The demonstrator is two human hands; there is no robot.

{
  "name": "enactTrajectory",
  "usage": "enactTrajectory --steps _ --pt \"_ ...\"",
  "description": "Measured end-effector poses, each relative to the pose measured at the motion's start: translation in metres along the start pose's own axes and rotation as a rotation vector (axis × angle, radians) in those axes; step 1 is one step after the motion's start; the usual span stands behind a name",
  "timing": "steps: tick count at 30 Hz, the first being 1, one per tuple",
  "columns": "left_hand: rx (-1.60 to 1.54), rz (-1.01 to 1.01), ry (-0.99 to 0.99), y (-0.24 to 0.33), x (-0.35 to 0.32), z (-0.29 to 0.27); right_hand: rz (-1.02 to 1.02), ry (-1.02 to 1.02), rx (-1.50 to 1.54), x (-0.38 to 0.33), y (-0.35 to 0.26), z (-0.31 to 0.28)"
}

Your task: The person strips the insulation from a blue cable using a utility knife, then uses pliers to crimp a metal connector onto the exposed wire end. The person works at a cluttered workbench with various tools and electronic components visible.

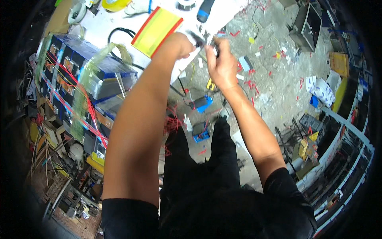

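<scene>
My two hands meet near the edge of the white table (95, 23). The left hand (183, 46) is curled, its fingers largely turned from view; I cannot tell how tightly they close or on what. My right hand (223, 65) is drawn in, thumb and fingers nearly together on a small dark-and-metallic piece (204, 38), which sits between both hands; its exact kind is too small and blurred to tell.

Likely faults: should my right fingertips slip, the piece could drop past the edge onto the littered floor (288, 79), where it may be lost among red scraps (250, 85). If one hand pushes harder than the other, the piece may twist, and a finger could be pinched. My left wrist, just beside the yellow panel (161, 30), may nudge it; a wide swing could catch the black cable (113, 34) or knock the blue-and-black tool (205, 11).
</scene>
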State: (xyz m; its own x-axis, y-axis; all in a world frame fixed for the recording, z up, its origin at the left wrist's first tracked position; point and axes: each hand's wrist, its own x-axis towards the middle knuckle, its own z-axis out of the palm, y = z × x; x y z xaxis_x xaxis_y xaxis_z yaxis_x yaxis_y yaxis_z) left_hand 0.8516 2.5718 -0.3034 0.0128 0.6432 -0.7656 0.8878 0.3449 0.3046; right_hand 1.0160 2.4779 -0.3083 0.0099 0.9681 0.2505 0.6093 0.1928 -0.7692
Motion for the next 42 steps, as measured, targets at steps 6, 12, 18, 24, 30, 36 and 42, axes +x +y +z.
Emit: enactTrajectory --steps 6,12,18,24,30,36,42 --pt "0.075 0.028 -0.041 0.006 -0.008 0.001 0.129 -0.165 -0.161 -0.021 0.024 0.015" --pt "-0.081 -0.063 -0.005 0.004 -0.007 0.002 -0.110 0.202 -0.010 -0.009 0.005 0.002" --pt "-0.064 -0.020 0.018 -0.002 0.007 -0.004 0.125 -0.017 -0.068 0.007 -0.002 -0.012" --pt "-0.110 -0.068 -0.025 0.004 -0.014 0.000 0.317 0.137 0.251 -0.056 0.022 -0.056" --pt "-0.117 0.094 0.024 -0.015 -0.005 0.013 0.653 -0.112 0.233 -0.193 0.056 -0.107" --pt "-0.399 0.308 0.074 -0.033 -0.027 0.025 0.937 -0.169 0.191 -0.327 0.070 -0.168" --pt "-0.179 0.583 0.209 -0.043 -0.043 0.028 1.071 -0.122 0.176 -0.377 0.068 -0.214"
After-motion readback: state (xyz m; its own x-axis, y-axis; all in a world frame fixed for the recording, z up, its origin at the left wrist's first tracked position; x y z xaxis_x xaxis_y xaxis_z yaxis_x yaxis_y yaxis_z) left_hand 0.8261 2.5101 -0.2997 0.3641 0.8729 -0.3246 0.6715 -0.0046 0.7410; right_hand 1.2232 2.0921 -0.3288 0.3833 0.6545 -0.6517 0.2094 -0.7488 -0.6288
